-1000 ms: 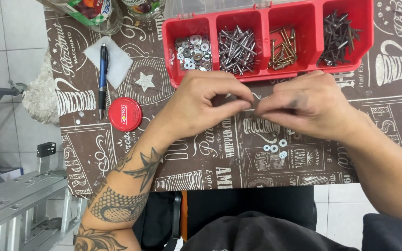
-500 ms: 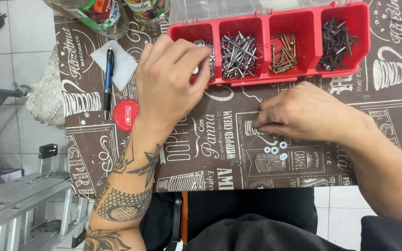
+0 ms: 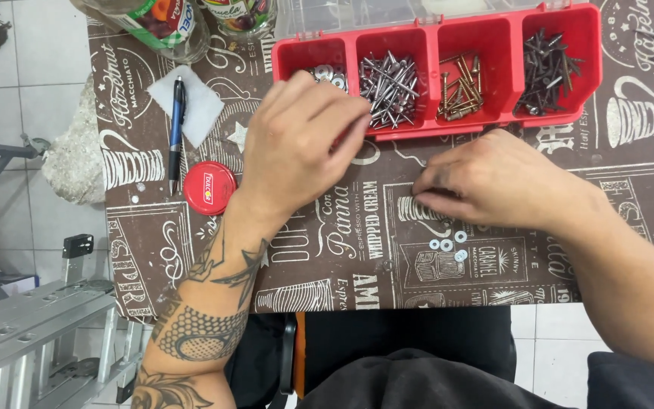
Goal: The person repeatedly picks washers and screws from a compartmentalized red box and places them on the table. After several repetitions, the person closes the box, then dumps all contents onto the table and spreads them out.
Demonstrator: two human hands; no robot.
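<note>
A red organizer tray (image 3: 493,125) with several compartments stands at the table's far edge; it holds washers (image 3: 328,73), silver nails (image 3: 391,87), brass screws (image 3: 459,91) and dark screws (image 3: 546,68). My left hand (image 3: 304,140) hovers over the tray's front wall by the washer compartment, fingers together and curved down; whatever lies under them is hidden. My right hand (image 3: 493,185) rests on the patterned tablecloth (image 3: 327,250), its fingertips pinched at the left on a small metal piece I barely see. Three loose washers (image 3: 448,245) lie just in front of it.
A red lid (image 3: 209,188), a blue pen (image 3: 176,129) on a white tissue (image 3: 198,102) and two jars (image 3: 164,23) sit at the left and far left. An aluminium ladder (image 3: 32,326) lies on the floor beside the table.
My hands were together over the table a second ago. The left hand then went up to the washer compartment and now sits slightly back over the tray's front. The right hand stayed.
</note>
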